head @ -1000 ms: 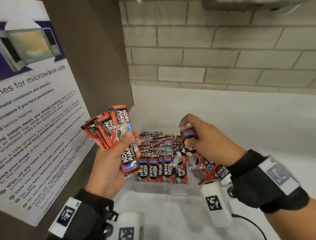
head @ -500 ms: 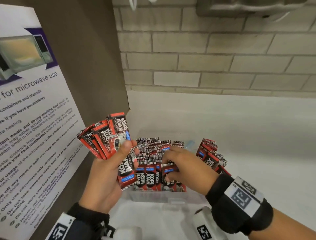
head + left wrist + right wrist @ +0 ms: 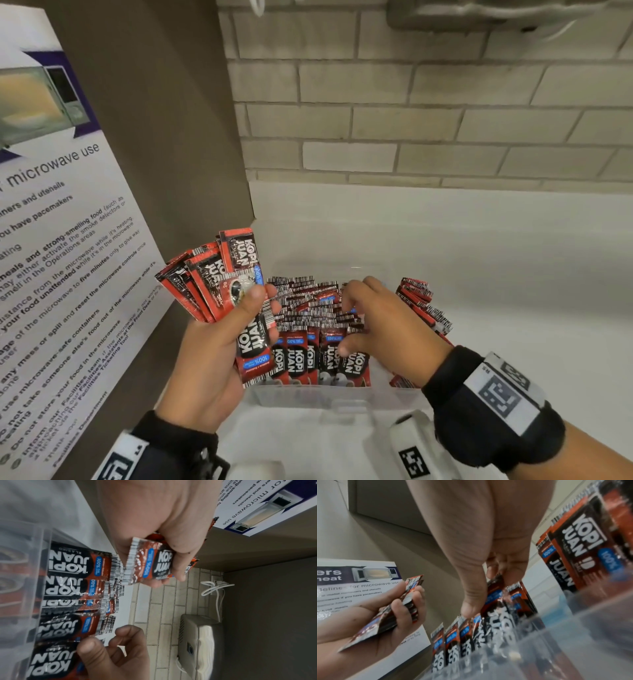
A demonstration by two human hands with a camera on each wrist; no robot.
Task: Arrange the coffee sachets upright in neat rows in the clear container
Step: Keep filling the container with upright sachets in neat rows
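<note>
Mid-sorting: the left hand point(image 3: 209, 356) grips a fanned bundle of sachets point(image 3: 219, 274), thumb clamped across them. Beyond its fingertips, the right hand point(image 3: 383, 329) presses curled fingers among upright sachets point(image 3: 318, 356) in the clear container point(image 3: 329, 397); whether it pinches one is unclear. Feeding in another sachet likely follows.
</note>
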